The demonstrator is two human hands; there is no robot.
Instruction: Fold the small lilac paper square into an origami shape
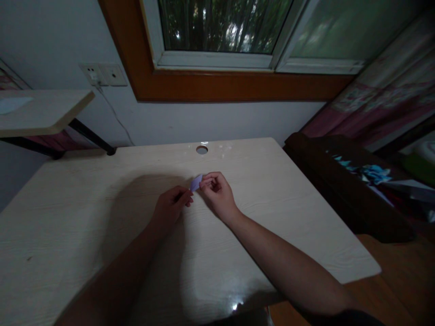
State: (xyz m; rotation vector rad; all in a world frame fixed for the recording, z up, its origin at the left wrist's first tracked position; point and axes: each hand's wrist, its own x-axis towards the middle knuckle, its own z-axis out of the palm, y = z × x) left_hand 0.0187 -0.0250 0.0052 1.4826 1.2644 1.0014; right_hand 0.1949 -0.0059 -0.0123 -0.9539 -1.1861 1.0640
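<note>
Between my two hands is a small piece of purple paper, apparently folded, held just above the light wood-grain table. My left hand pinches its lower left end between thumb and fingers. At the upper right end, the thumb and fingertips of my right hand close on the same piece. My fingers cover both ends, so the full shape of the paper does not show.
A round cable hole pierces the table near its back edge. A raised shelf on black legs stands at the back left. Beyond the table's right edge, a dark wooden piece of furniture holds crumpled blue items. A white cord hangs from the wall socket.
</note>
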